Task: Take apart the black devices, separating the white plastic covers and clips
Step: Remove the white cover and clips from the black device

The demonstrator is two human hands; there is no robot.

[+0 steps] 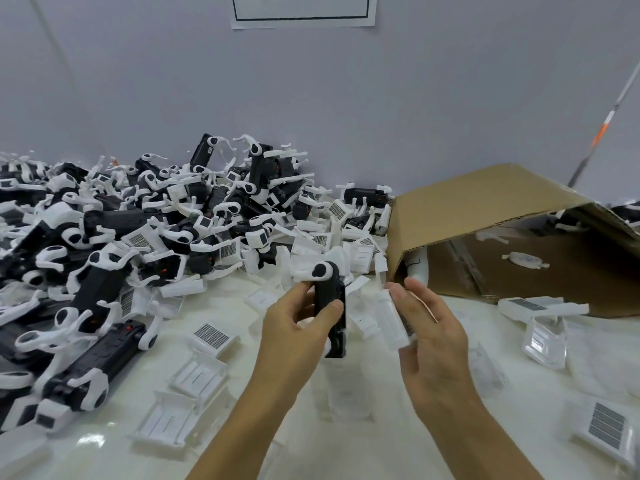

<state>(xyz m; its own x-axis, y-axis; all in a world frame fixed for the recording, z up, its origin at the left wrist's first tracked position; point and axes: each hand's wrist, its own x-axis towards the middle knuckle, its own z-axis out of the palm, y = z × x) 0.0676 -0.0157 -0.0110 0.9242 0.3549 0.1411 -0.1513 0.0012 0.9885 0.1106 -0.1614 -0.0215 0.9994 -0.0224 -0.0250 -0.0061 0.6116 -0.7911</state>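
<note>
Head view: glossy white worktop (298, 441) against a pale grey wall (311, 98), heaped at left with black devices (114, 216), cardboard box (512, 237) tipped open at right. Left hand (294, 327) gripping one black device (330, 306) upright mid-worktop; right hand (433, 341), fingers curled, holding a white plastic cover (393, 320) just beside it.

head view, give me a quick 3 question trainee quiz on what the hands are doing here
1. True or false: the left hand grips a black device.
2. What does the right hand hold? A) orange rod B) white plastic cover C) nothing
3. Fill in: the cardboard box lies tipped on its ____, its opening facing the person.

Key: 1 true; 2 B, a white plastic cover; 3 side.
</note>
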